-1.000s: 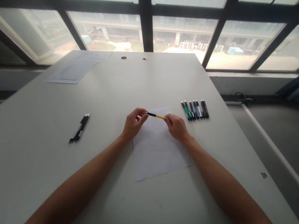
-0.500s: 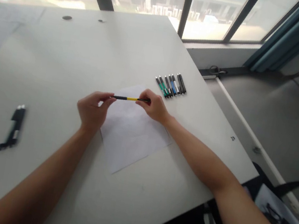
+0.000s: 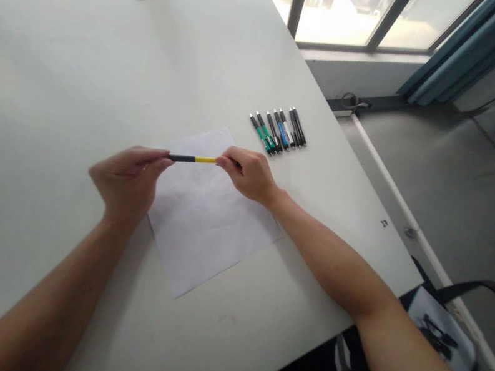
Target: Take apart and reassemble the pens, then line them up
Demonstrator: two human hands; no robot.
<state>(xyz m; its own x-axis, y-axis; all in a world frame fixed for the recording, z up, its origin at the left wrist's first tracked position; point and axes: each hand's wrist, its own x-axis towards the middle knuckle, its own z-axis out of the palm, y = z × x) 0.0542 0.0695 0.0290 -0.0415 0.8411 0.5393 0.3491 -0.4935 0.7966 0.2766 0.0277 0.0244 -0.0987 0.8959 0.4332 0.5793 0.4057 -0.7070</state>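
Paper (image 3: pixel 210 236): thin, white, straight-edged sheet, flat on a smooth, pale table (image 3: pixel 104 79).
Pen (image 3: pixel 194 159): slim dark-and-yellow barrel, nearly level above the paper.
Left hand (image 3: pixel 127 181): fingertips pinched onto the dark end.
Right hand (image 3: pixel 249 175): fingers curled closely around the yellow side.
Pen row (image 3: pixel 278 132): slender green, blue and black barrels, side by side.

There are ten pens (image 3: pixel 205 159), two hands (image 3: pixel 252 175) and one central sheet (image 3: pixel 210 236).

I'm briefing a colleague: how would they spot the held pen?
On the white table, find the sheet of paper. Over its far part, the left hand and right hand hold the pen between them. Its yellow section sets it apart from the row of pens.
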